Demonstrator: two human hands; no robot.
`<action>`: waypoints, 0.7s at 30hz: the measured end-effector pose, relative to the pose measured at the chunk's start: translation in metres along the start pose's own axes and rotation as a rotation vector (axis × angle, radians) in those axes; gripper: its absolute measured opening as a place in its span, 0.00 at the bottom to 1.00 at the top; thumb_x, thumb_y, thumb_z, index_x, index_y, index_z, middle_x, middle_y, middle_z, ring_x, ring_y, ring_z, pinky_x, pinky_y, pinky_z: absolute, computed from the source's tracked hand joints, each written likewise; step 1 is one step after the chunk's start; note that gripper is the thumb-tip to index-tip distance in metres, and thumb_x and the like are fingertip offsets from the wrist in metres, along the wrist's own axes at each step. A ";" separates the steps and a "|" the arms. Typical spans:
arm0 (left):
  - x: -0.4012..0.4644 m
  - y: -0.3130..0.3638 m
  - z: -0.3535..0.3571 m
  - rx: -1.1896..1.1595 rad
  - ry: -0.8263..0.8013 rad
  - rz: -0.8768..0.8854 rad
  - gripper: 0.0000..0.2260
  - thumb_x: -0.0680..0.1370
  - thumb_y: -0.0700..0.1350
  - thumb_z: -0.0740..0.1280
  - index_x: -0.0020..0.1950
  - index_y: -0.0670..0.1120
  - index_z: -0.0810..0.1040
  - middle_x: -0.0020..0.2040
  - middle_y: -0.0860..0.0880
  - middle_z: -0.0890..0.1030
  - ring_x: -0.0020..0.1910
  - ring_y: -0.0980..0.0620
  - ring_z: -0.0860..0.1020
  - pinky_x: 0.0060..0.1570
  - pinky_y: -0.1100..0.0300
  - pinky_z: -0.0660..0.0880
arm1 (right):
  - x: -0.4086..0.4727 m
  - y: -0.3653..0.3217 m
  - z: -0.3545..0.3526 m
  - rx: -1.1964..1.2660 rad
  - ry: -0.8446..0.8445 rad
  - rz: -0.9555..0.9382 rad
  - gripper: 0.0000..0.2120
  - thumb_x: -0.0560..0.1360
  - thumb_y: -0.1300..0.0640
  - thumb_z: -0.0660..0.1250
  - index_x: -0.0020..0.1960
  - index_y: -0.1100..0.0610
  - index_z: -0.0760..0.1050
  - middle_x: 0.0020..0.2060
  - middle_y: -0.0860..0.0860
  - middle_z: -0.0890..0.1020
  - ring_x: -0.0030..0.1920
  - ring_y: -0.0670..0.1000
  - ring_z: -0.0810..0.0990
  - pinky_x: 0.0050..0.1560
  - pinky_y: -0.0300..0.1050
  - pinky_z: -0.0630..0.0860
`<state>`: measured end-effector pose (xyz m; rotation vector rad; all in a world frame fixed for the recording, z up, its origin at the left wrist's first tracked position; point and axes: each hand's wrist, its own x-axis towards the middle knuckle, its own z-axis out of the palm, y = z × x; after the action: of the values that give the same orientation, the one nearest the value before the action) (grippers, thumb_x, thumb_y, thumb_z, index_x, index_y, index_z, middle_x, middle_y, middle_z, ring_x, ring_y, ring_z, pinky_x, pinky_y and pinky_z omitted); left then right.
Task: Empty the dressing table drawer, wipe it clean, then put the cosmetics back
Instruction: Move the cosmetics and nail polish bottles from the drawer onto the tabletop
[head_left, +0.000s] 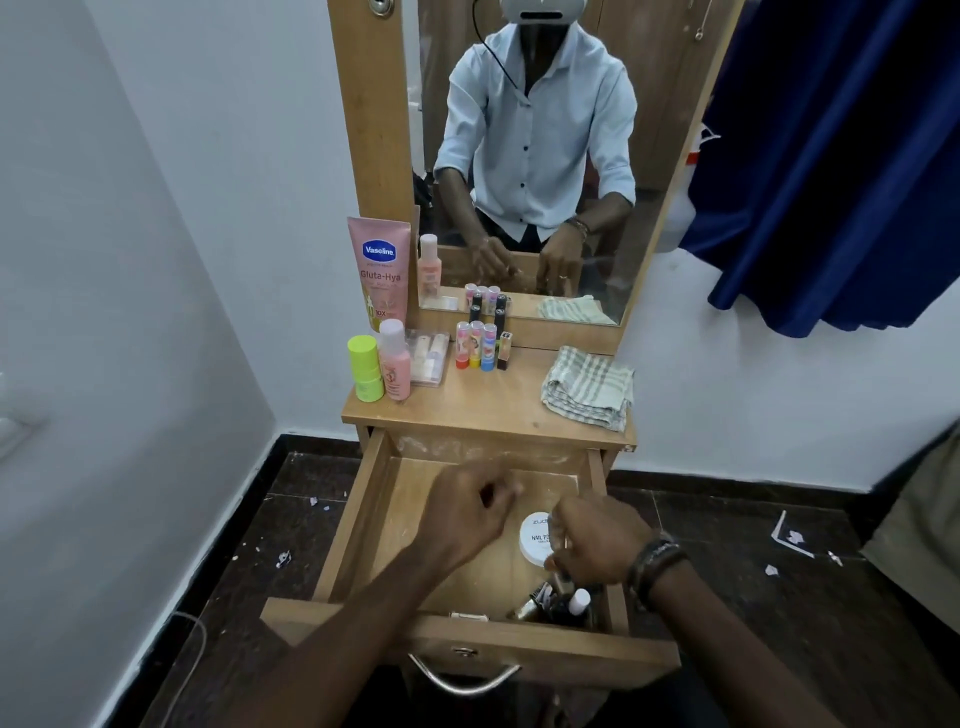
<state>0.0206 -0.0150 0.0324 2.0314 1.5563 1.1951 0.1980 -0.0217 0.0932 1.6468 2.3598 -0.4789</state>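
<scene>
The drawer (363, 525) stands pulled out, a white nail polish remover jar (534, 535) and a cluster of small bottles (558, 605) left in its near right corner. The right hand (597, 545) pinches a slim item above them; the left hand (467, 512) hovers loosely curled, seemingly holding nothing. Lip balm sticks (475, 345), a Vaseline tube (379, 270) and a checked cloth (587, 387) sit on the worktop (493, 405). The crowded bottles could topple if the next reach brushes them.
</scene>
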 end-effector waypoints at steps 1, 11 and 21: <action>-0.005 0.003 0.003 0.069 -0.189 -0.033 0.02 0.72 0.42 0.71 0.42 0.48 0.84 0.39 0.53 0.85 0.36 0.56 0.80 0.38 0.60 0.77 | -0.002 0.000 0.006 -0.073 0.003 0.013 0.14 0.71 0.48 0.72 0.53 0.54 0.76 0.53 0.51 0.79 0.52 0.55 0.80 0.51 0.48 0.77; -0.020 0.027 0.038 0.461 -0.819 -0.228 0.08 0.73 0.44 0.71 0.50 0.43 0.79 0.55 0.40 0.79 0.53 0.38 0.79 0.44 0.53 0.73 | -0.002 0.002 0.019 -0.150 0.120 0.069 0.24 0.70 0.43 0.72 0.58 0.54 0.71 0.59 0.55 0.73 0.55 0.58 0.78 0.48 0.49 0.74; -0.019 0.027 0.043 0.084 -0.702 -0.211 0.08 0.69 0.41 0.73 0.47 0.46 0.81 0.41 0.57 0.78 0.47 0.49 0.81 0.45 0.55 0.77 | 0.003 0.021 0.018 0.166 0.001 0.034 0.12 0.71 0.53 0.69 0.34 0.56 0.70 0.39 0.54 0.78 0.41 0.55 0.79 0.38 0.46 0.74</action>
<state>0.0701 -0.0324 0.0169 1.9609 1.4099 0.2790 0.2165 -0.0198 0.0726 1.7536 2.3443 -0.6836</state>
